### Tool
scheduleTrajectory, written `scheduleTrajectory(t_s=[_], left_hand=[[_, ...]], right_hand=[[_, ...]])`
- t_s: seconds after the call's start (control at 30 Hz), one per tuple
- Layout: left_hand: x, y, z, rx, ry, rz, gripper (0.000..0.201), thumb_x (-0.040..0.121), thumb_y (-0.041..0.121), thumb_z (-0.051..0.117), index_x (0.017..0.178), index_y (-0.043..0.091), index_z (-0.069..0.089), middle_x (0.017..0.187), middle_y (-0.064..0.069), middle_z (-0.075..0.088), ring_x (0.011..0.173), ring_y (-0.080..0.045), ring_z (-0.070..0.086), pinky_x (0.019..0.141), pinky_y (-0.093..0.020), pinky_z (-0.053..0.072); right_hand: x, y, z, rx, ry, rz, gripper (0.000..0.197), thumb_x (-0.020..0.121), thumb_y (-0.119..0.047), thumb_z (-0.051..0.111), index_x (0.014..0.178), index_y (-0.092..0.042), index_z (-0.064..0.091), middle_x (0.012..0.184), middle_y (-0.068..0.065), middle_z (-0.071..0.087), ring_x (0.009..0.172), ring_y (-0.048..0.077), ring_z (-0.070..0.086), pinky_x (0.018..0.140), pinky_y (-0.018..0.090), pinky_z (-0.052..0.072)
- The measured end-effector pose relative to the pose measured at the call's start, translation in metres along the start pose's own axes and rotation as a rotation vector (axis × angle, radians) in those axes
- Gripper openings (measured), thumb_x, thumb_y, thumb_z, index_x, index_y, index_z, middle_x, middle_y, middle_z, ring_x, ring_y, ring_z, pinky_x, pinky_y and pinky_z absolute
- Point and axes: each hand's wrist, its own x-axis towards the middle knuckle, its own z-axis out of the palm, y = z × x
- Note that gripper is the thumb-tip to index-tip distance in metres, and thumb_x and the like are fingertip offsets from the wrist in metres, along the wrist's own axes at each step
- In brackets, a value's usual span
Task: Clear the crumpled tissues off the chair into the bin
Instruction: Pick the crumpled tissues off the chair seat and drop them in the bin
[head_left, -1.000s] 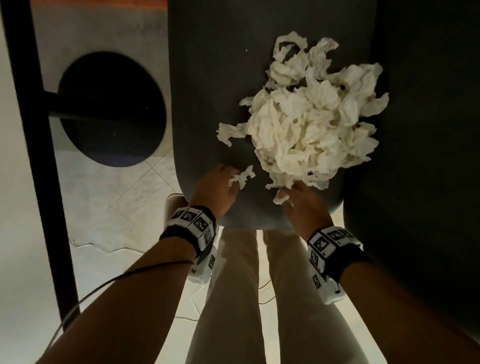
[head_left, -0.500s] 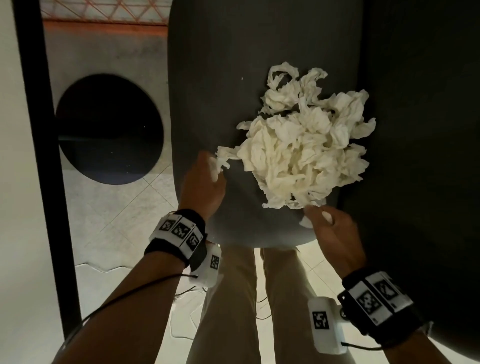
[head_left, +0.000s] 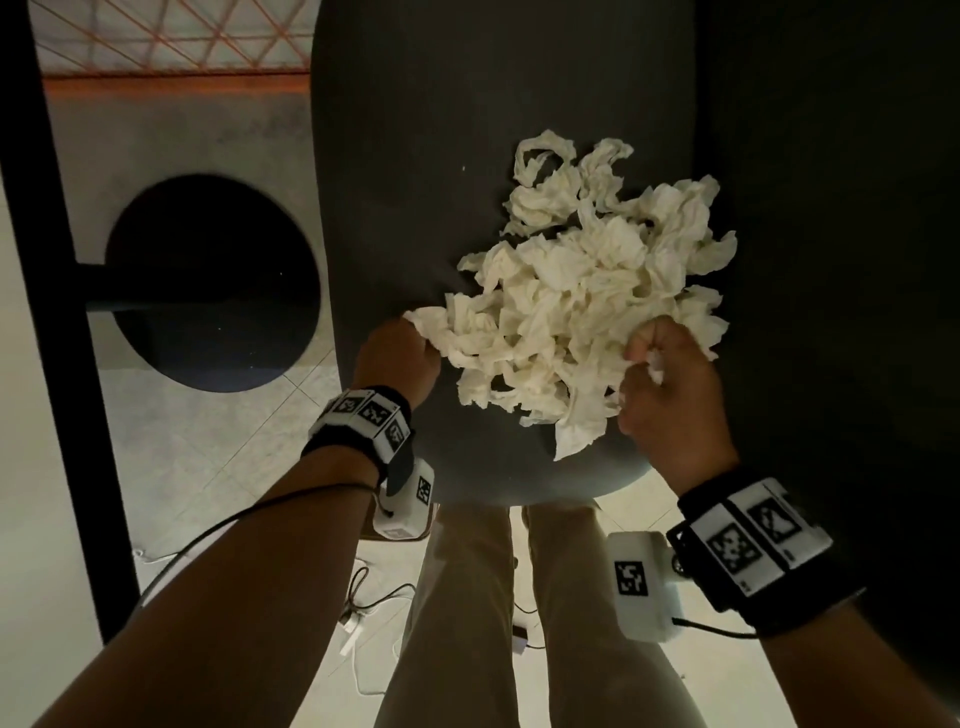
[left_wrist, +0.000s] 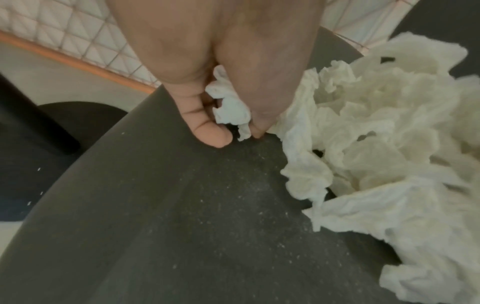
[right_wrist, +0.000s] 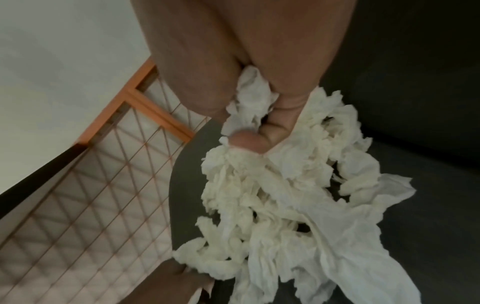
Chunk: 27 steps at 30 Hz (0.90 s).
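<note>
A heap of crumpled white tissues (head_left: 582, 312) lies on the dark grey chair seat (head_left: 415, 208), close to its front edge. My left hand (head_left: 410, 343) sits at the heap's left edge. In the left wrist view its thumb and fingers (left_wrist: 235, 133) pinch a small tissue scrap (left_wrist: 231, 111) right beside the heap (left_wrist: 376, 144). My right hand (head_left: 654, 353) is at the heap's right side, fingers curled. The right wrist view shows it (right_wrist: 257, 142) clutching a wad of tissue that merges into the heap (right_wrist: 272, 195).
The chair's dark back (head_left: 831, 260) rises right of the heap. On the tiled floor to the left is a black round shape (head_left: 213, 283) with a bar, beside a black post (head_left: 52, 312). An orange-framed wire mesh (head_left: 171, 47) stands behind. Cables (head_left: 374, 608) trail by my legs (head_left: 467, 623).
Both hands have moved from the seat's front edge up to the heap's sides. The left carried its scrap to the left edge; the right swung round to the right side and closed on tissue.
</note>
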Motion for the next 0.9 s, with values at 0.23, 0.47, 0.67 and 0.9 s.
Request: scheduleTrajectory(t_s=[0.23,0.47,0.67,0.9], left_hand=[[-0.029,-0.008,-0.007,-0.394,0.187,0.002,0.01,0.089,0.023,0.061,0.087,0.014,0.058,0.092,-0.009,0.064,0.084,-0.024,0.063,0.076,-0.038,0.053],[-0.059,-0.019,-0.007,-0.622,0.234,-0.055,0.025,0.086,0.007,0.064,0.104,0.02,0.053,0.091,0.009,0.064,0.082,-0.011,0.068,0.068,-0.027,0.06],[-0.081,-0.03,-0.016,-0.85,0.359,-0.108,0.035,0.093,-0.002,0.05,0.091,0.031,0.062,0.095,0.013,0.065,0.087,-0.017,0.07,0.074,-0.036,0.061],[-0.081,-0.037,-0.022,-0.935,0.483,-0.228,0.017,0.092,0.034,0.054,0.079,0.024,0.055,0.077,0.008,0.064,0.077,-0.015,0.066,0.081,-0.055,0.057]], right_hand=[[-0.006,-0.027,0.062,-0.178,-0.368,-0.118,0.041,0.096,-0.016,0.053,0.133,-0.031,0.043,0.086,-0.007,0.063,0.084,0.012,0.062,0.078,0.035,0.053],[0.029,-0.02,0.11,-0.604,-0.474,-0.025,0.061,0.092,-0.028,0.057,0.145,-0.032,0.028,0.121,0.01,0.064,0.11,0.035,0.061,0.09,0.046,0.051],[0.041,-0.004,0.11,-0.673,-0.462,-0.037,0.03,0.096,-0.032,0.048,0.12,-0.017,0.059,0.119,0.01,0.064,0.109,0.033,0.06,0.088,0.04,0.048],[0.029,-0.02,0.083,-0.321,-0.306,0.0,0.05,0.094,-0.053,0.048,0.062,-0.016,0.044,0.062,-0.001,0.052,0.06,0.019,0.051,0.06,0.031,0.04]])
